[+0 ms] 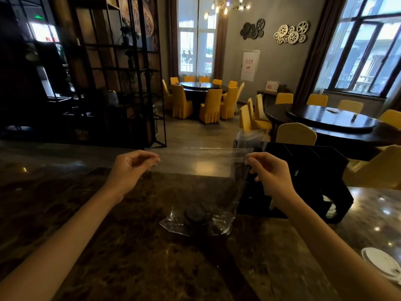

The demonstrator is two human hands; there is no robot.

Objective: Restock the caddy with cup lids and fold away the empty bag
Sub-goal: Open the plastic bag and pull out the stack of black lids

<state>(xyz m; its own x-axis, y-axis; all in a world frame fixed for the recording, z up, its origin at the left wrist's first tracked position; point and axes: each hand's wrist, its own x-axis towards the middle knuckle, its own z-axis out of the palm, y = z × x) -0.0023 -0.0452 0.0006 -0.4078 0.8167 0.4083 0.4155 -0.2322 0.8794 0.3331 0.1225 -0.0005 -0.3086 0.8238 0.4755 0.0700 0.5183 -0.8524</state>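
Observation:
A clear plastic bag [199,170] hangs stretched between my hands above a dark marble counter [108,224]. My left hand [132,168] pinches the bag's top left corner, and my right hand [269,170] pinches the top right corner. The bag's bottom rests crumpled on the counter with a small stack of dark cup lids [196,215] inside. The black caddy [303,177] stands just right of the bag, behind my right hand, with clear wrapped items sticking out of its far left compartment.
White lids [382,263] lie on the counter at the lower right edge. Beyond the counter are round dark tables [329,120] with yellow chairs [296,133] and a black metal shelf [112,72] on the left.

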